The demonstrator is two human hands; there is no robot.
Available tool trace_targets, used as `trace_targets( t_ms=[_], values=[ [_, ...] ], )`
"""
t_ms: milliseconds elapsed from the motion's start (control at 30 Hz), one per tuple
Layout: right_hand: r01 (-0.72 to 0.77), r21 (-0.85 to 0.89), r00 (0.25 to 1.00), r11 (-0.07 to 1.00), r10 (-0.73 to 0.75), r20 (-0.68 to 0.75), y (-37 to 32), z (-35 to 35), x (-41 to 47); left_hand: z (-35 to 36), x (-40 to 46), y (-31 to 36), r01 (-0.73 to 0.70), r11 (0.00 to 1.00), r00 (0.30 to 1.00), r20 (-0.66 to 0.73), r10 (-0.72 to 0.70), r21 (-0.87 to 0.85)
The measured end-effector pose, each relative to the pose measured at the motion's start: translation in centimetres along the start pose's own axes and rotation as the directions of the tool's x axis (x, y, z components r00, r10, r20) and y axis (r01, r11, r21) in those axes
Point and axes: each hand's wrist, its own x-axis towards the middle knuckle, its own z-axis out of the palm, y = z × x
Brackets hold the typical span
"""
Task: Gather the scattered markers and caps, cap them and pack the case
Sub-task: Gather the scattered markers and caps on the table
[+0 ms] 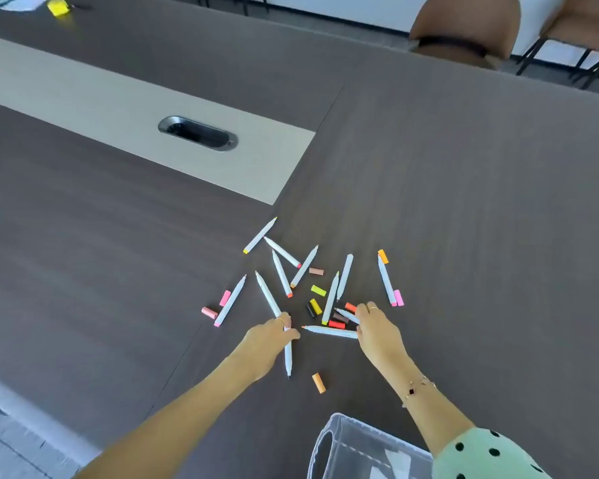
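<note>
The task is only beginning: uncapped markers [281, 278] and loose caps [318, 290] are lying scattered mid-table, while the clear case [329, 444] is sitting empty at the near edge. The left hand [270, 337] is pinching one marker and the right hand [374, 328] is gripping another.

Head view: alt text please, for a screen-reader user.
A person's left hand and right hand each grip a white uncapped marker among scattered white markers and loose coloured caps on a dark wood-grain table. A clear plastic case sits empty at the near edge.
</note>
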Motion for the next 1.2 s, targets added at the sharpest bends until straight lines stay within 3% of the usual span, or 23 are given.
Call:
trace_targets(
  t_ms=[133, 367, 633, 833, 900, 967, 1033, 1067, 1100, 1133, 1200],
  values=[
    [0.044, -0.039, 0.999, 0.998, -0.044, 0.005, 0.2, -0.2, 0.6, 0.3, 1.3, -0.1, -0.096, 0.989, 0.992, 0.089, 0.086, 0.112],
    [0.092, -0.094, 0.99, 0.991, -0.101, -0.099, 1.3, -0.7, 0.4, 0.0, 2.3, -1.0, -0.216, 0.921, 0.976, 0.055, 0.21, 0.325],
    [0.217, -0.03, 0.975, 0.976, -0.218, -0.048, 0.7, -0.9, -1.2, -0.2, 2.1, -1.7, -0.232, 0.848, 0.97, 0.051, 0.237, 0.477],
    [0.38, -0.074, 0.925, 0.922, -0.381, 0.003, -1.3, 0.1, -1.8, -2.3, 0.7, -2.5, -0.119, 0.823, 0.986, 0.16, 0.035, 0.556],
    [0.366, -0.109, 0.931, 0.924, -0.364, 0.033, -2.0, 0.6, -1.6, -3.2, 0.0, -3.1, -0.04, 0.753, 0.967, 0.216, -0.137, 0.657],
    [0.334, -0.135, 0.943, 0.933, -0.332, 0.04, -2.5, 1.1, -1.4, -3.9, -0.6, -3.5, -0.052, 0.594, 0.933, 0.251, -0.259, 0.803],
    [0.297, -0.133, 0.955, 0.946, -0.296, 0.027, -2.5, 1.4, -1.5, -3.6, 0.0, -4.1, 0.029, 0.666, 0.907, 0.261, -0.331, 0.745],
    [0.282, -0.125, 0.959, 0.951, -0.282, 0.015, -2.4, 1.4, -1.6, -3.9, 0.5, -3.7, 0.071, 0.713, 0.928, 0.216, -0.304, 0.697],
    [0.264, -0.11, 0.964, 0.958, -0.266, -0.008, -2.1, 1.2, -1.6, -4.1, 0.9, -3.4, 0.218, 0.792, 0.937, 0.104, -0.333, 0.571],
    [0.237, -0.084, 0.969, 0.968, -0.241, -0.043, -1.7, 0.8, -1.5, -3.5, 1.6, -3.6, 0.368, 0.868, 0.925, -0.038, -0.378, 0.333],
    [0.177, -0.034, 0.976, 0.984, -0.18, -0.125, -0.6, -0.4, -1.1, -2.9, 2.6, -3.6, 0.451, 0.893, 0.876, -0.189, -0.445, -0.013]
  ],
)
